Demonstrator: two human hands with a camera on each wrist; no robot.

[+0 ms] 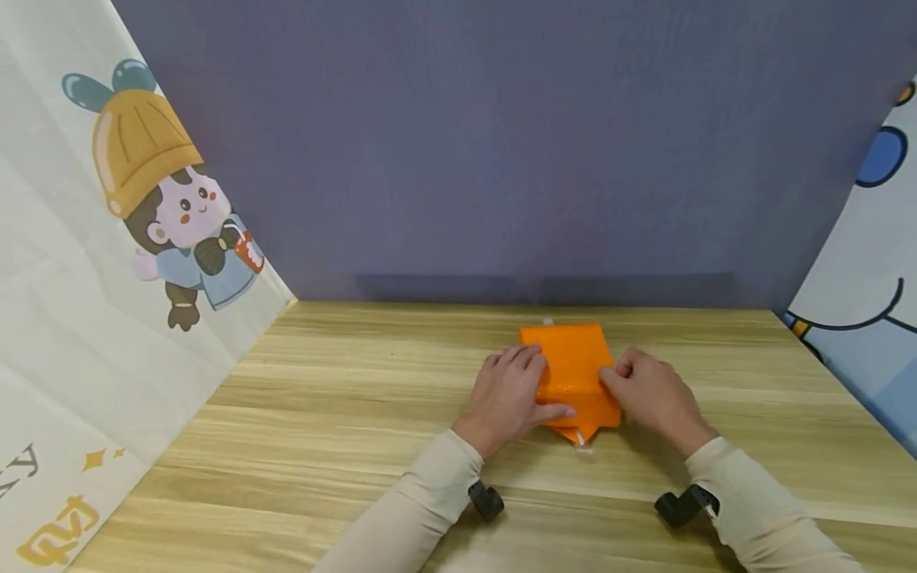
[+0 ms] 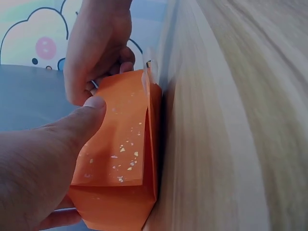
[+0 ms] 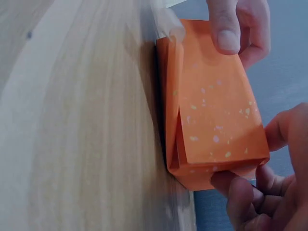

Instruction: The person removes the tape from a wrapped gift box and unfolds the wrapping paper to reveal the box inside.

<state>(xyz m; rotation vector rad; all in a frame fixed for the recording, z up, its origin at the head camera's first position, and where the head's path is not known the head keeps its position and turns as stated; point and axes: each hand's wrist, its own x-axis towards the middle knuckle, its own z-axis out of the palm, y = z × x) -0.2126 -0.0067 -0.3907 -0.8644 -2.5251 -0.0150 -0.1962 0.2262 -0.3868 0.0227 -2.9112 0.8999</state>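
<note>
An orange folded paper box (image 1: 573, 358) lies on the wooden table, its upper face flecked with pale gold specks. My left hand (image 1: 505, 398) holds it along its left side, the thumb (image 2: 94, 108) lying across the upper face near the front. At the right edge my right hand (image 1: 655, 394) pinches the paper between thumb and curled fingers (image 3: 231, 185). A pointed flap (image 1: 576, 434) sticks out at the front, and clear tape (image 3: 168, 24) is attached there. The underside of the box is hidden.
Wood-grained table (image 1: 344, 414) spreads around both hands. A dark grey panel (image 1: 501, 159) rises behind it. Cartoon-printed cloths stand at the left (image 1: 64, 334) and right (image 1: 860, 270). A second small bit of tape (image 1: 548, 321) shows behind the box.
</note>
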